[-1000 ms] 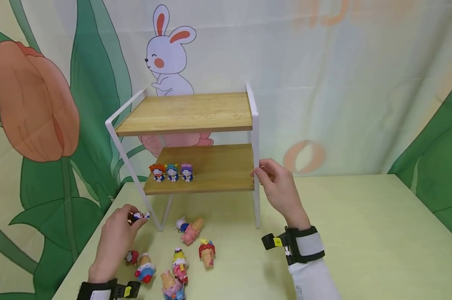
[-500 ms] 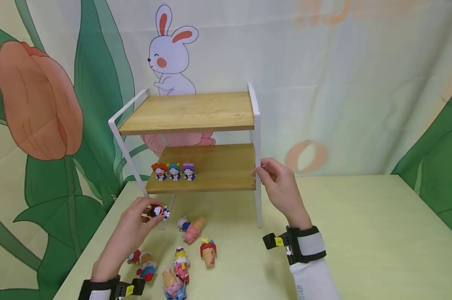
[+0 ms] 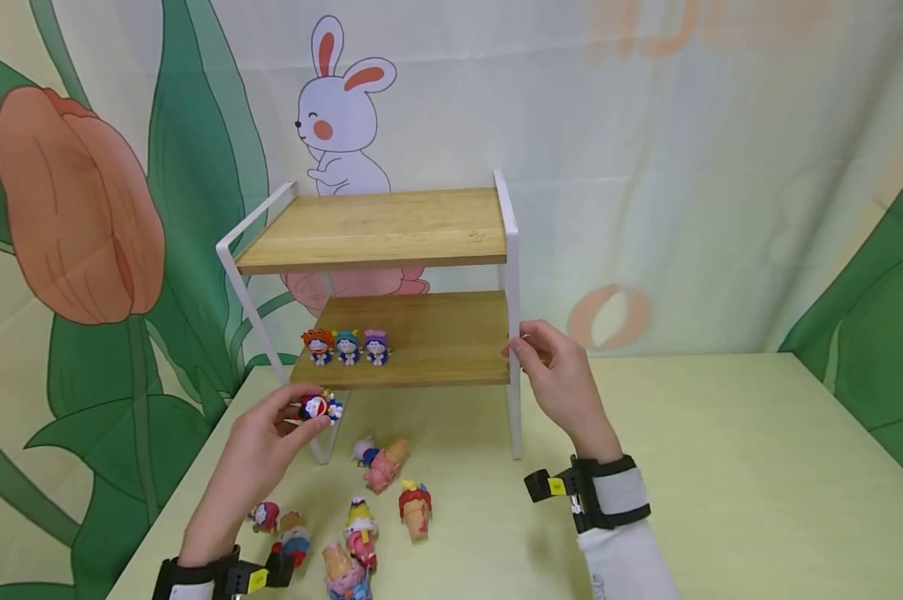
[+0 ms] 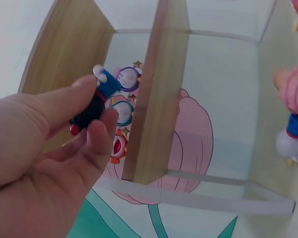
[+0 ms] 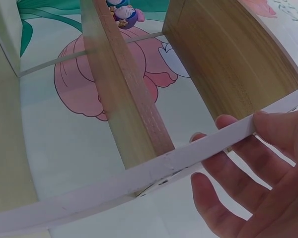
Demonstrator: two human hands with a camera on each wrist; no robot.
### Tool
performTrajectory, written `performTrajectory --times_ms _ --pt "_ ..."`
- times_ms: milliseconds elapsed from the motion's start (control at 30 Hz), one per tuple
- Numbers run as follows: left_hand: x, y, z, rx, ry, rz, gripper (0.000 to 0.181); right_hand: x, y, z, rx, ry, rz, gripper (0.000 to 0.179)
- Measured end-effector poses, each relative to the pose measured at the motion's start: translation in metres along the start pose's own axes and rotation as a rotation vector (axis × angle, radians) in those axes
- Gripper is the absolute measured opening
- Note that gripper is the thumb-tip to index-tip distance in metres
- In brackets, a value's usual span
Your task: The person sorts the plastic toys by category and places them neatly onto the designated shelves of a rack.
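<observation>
My left hand (image 3: 262, 442) pinches a small cartoon figurine (image 3: 318, 407) between thumb and fingers, just below the lower shelf's front left edge. In the left wrist view the figurine (image 4: 100, 99) shows a blue and dark body with a white tip. Three similar figurines stand in a row on the lower shelf (image 3: 444, 337): one with an orange hat (image 3: 319, 347), one teal (image 3: 347, 347), one purple (image 3: 376, 347). My right hand (image 3: 560, 379) grips the white right post (image 3: 513, 358) of the two-tier rack, thumb in front and fingers curled around it in the right wrist view.
Several toy figurines lie on the table before the rack, among them a red-topped ice-cream cone (image 3: 416, 510), a pink one (image 3: 382, 468) and a yellow-topped one (image 3: 360, 529). The wooden top shelf (image 3: 384, 223) overhangs the lower one. A printed cloth (image 3: 691, 192) hangs behind.
My left hand has moved right and up with the figurine, from beside the rack's left leg to the lower shelf's edge. The right hand stays on the post.
</observation>
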State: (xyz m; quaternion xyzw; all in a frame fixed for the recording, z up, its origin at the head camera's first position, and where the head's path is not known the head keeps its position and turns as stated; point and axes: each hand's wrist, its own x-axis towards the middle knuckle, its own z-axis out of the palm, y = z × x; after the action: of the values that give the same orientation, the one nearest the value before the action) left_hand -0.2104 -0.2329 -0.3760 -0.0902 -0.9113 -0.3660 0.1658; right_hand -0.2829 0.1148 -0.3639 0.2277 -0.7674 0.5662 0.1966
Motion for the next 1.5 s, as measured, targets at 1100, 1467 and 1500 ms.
performTrajectory --times_ms 1100,1467,1500 --pt "0.050 0.051 0.038 -0.652 0.066 0.019 0.035 0.000 0.002 -0.003 -0.002 -0.003 0.013 0.013" --pt "0.068 0.065 0.045 -0.403 0.198 0.012 0.042 0.000 0.000 -0.004 0.006 -0.007 0.037 0.014" --pt "0.069 0.066 0.046 -0.381 0.211 0.021 0.042 0.000 0.000 -0.004 0.006 -0.007 0.036 0.014"
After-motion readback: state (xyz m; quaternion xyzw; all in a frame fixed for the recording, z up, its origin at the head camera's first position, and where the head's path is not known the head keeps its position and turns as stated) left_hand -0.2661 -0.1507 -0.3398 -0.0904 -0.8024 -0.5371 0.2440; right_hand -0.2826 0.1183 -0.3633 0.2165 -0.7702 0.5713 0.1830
